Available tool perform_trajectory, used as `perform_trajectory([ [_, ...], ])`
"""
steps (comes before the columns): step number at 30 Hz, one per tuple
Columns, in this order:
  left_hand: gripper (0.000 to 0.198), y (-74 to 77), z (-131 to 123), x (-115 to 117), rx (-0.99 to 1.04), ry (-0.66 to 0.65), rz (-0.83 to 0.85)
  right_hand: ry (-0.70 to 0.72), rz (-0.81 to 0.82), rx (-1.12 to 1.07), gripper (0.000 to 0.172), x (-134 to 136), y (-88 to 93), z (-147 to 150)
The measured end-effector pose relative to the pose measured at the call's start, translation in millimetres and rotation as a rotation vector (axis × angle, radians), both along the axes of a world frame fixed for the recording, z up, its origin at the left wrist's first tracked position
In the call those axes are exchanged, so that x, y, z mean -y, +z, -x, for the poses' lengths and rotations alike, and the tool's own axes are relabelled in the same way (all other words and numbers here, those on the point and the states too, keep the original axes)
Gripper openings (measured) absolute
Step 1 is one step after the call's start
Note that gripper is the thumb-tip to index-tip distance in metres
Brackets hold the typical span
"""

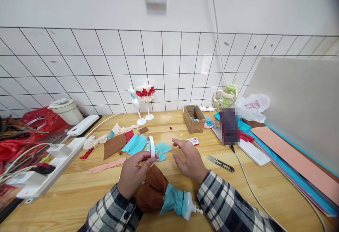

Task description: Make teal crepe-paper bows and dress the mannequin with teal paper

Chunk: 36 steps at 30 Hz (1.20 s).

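My left hand pinches a white ring, held upright and looking like a roll of tape. My right hand is open above the table, thumb and fingers apart, with nothing visible in it. Between the hands, a pleated light-blue paper bow lies just beyond the ring. Below them a small white dress form rests on its side, neck to the right. It wears a blue wrapped top and a gathered brown skirt, partly hidden by my left hand and sleeve.
Paper scraps lie left. Two dressed stands stand by the wall. A cardboard box, thread snips, a blurred dark device with a cable and coloured sheets are right. A power strip edges the left.
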State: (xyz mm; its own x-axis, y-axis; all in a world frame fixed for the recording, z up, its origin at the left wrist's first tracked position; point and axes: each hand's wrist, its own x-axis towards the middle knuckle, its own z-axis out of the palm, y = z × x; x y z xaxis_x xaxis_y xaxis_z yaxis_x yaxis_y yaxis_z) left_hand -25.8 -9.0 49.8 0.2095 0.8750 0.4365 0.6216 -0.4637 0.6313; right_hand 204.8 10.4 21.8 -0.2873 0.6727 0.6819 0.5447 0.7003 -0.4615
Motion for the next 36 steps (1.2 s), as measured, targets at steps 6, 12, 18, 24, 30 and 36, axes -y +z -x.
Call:
perform_trajectory([
  [6,0.033,-1.4,-5.3,1.6,-0.296,-0.177,-0.294,0.157,-0.153,0.149,0.047,10.0,6.9,12.2],
  [12,0.027,-1.6,-9.6,5.5,-0.336,-0.323,-0.319,0.201,-0.096,0.085,0.026,5.2,-4.4,11.1],
  [18,0.030,-1.9,-7.3,3.2,-0.253,-0.265,-0.268,0.162,-0.098,0.015,0.024,5.9,-6.3,11.0],
  [24,0.030,-5.2,-7.1,1.5,-0.242,-0.210,-0.291,0.154,-0.111,-0.049,0.022,7.5,-5.1,11.6],
  [30,0.024,-5.0,-6.2,5.9,-0.158,0.022,-0.616,0.144,0.032,-0.164,0.012,9.8,-8.1,13.1],
  [36,0.017,3.3,-16.6,12.3,-0.417,-0.130,-0.685,0.417,0.680,-0.692,0.026,9.7,-6.9,22.7],
])
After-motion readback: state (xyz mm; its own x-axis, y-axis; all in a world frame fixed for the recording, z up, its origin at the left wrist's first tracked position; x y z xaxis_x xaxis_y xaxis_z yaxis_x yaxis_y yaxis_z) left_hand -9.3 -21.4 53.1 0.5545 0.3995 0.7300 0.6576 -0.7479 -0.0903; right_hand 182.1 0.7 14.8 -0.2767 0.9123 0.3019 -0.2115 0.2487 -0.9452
